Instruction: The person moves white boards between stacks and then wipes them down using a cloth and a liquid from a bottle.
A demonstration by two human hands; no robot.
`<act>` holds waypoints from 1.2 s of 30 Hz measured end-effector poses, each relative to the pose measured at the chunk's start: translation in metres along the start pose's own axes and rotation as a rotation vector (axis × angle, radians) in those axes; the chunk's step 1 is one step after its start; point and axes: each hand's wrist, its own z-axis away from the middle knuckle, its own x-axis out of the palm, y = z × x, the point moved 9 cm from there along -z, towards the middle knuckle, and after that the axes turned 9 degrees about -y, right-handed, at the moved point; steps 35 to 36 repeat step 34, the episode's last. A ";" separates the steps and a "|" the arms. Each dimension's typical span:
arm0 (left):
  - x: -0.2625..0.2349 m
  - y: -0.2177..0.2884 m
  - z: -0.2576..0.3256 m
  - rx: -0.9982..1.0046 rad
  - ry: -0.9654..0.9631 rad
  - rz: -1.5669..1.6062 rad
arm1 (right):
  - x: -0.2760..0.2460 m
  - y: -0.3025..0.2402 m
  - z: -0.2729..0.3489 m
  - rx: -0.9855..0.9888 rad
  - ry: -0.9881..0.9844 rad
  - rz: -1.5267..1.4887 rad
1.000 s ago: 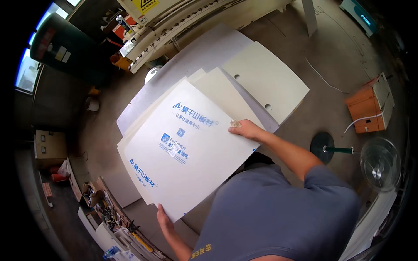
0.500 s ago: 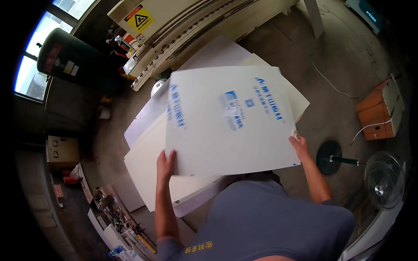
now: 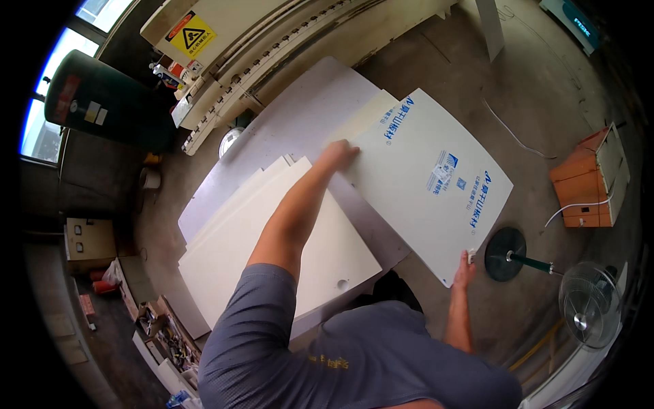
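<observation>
A pale rectangular panel (image 3: pixel 422 184) with blue printing on its film slants across the right side of the work surface. My left hand (image 3: pixel 339 157) reaches across to its left edge, the fingers bent at that edge. At the panel's near right corner, my right hand (image 3: pixel 463 273) grips the edge, with a small white thing at the fingers that I cannot make out. Left of the panel lies a stack of plain off-white boards (image 3: pixel 293 232), their edges stepped. A cream board (image 3: pixel 364 116) shows beneath the printed panel's far left part.
A large pale lavender sheet (image 3: pixel 293 102) lies under the boards. Beyond it stands a long beige machine (image 3: pixel 272 68). On the right are a standing fan (image 3: pixel 589 307) with a round base (image 3: pixel 505 253) and an orange box (image 3: pixel 582 177). Tools fill a tray (image 3: pixel 170 341) at lower left.
The printed panel has moved right and turned clockwise, uncovering the off-white stack. My left arm now stretches forward and right across that stack; my right hand has moved lower.
</observation>
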 end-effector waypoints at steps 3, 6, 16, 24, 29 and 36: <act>0.000 -0.022 -0.008 0.017 0.122 -0.052 | 0.028 0.019 -0.003 -0.050 0.004 0.008; -0.028 -0.020 -0.002 -0.152 0.111 -0.190 | 0.059 0.020 -0.003 -0.053 -0.050 0.064; 0.091 0.034 0.197 0.197 0.499 -0.322 | 0.012 -0.019 -0.056 0.007 -0.311 0.026; 0.179 -0.323 0.502 -0.790 0.743 -0.045 | 0.259 -0.151 0.175 -0.913 -1.075 1.270; 0.199 -0.346 0.563 -0.838 0.749 -0.017 | 0.434 -0.193 0.125 -1.216 -0.895 1.239; 0.186 -0.353 0.576 -0.817 0.753 -0.055 | 0.595 -0.189 0.122 -1.302 -0.693 1.433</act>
